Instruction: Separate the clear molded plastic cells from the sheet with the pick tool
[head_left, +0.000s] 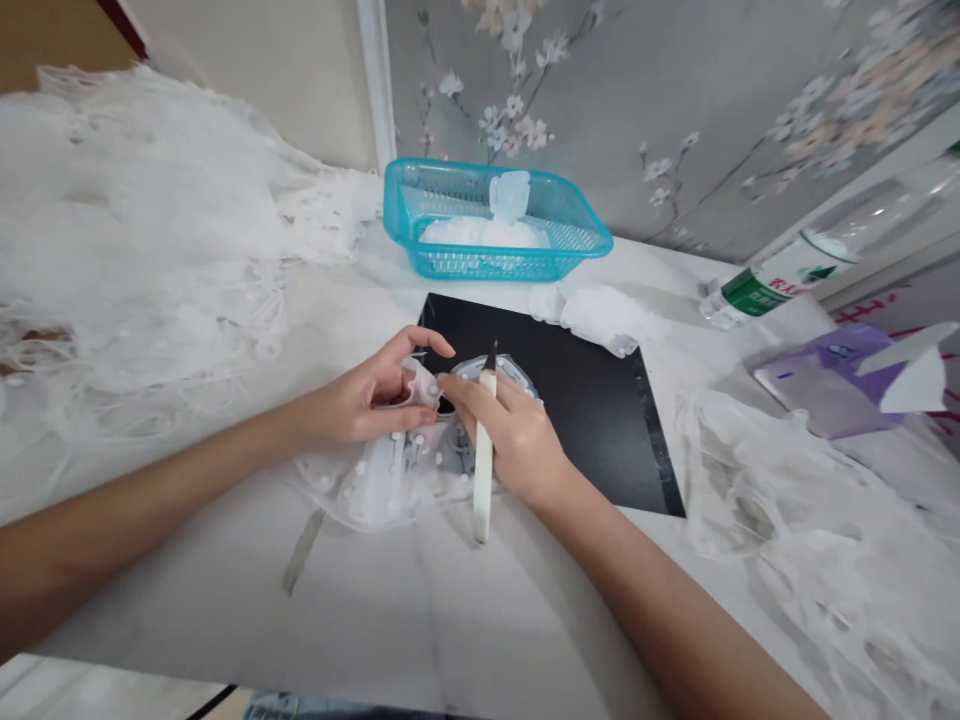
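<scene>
A translucent, soft-looking moulded sheet (375,485) with small round knobs and slots lies over the near left of a black mat (600,400). My left hand (367,395) grips a raised part of this sheet between thumb and fingers. Close beside it, my right hand (517,435) has its fingertips at the same raised part. A slim tool with a pale handle (484,460) is tucked in my right hand, its dark pointed tip facing away from me. What exactly the right fingertips pinch is partly hidden.
A blue basket (499,265) with whitish translucent pieces stands behind the mat. More such pieces (607,315) lie at its far edge. Heaps of translucent material flank me, left (135,230) and right (825,560). A bottle (780,280) and purple tissue pack (832,380) are at right.
</scene>
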